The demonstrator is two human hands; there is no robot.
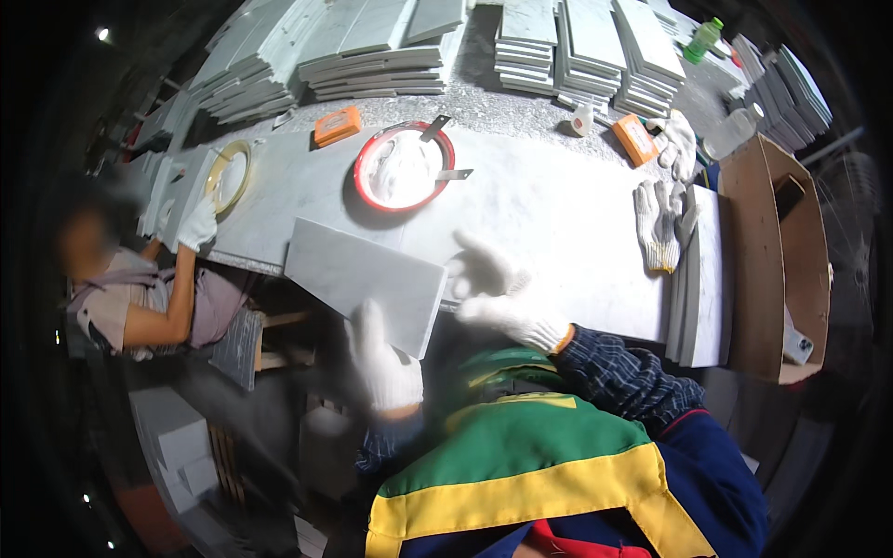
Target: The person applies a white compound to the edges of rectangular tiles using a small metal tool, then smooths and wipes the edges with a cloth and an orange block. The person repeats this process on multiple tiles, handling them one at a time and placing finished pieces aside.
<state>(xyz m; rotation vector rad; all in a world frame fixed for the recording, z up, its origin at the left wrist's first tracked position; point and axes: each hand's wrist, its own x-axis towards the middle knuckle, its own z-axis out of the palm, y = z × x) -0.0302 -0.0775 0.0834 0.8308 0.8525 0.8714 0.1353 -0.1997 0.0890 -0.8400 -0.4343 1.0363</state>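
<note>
My left hand (389, 370), in a white knit glove, grips a grey-white rectangular stone tile (367, 277) at its near edge. The tile is tilted over the front edge of the worktable (567, 232); the fingers beneath it are hidden. Just right of the tile is my right hand (502, 296), gloved alike, with its fingers spread and nothing in them. Beyond the tile stands a red-rimmed bowl (404, 169) of white paste, with two metal scraper blades (454, 175) at its rim.
Tile stacks (377, 56) line the far side. An orange box (337, 126), spare gloves (659, 223), upright tiles (702, 279) and a cardboard box (753, 232) surround the work area. At left, a co-worker's gloved hand (198, 223) is near a yellow-rimmed bowl (231, 177).
</note>
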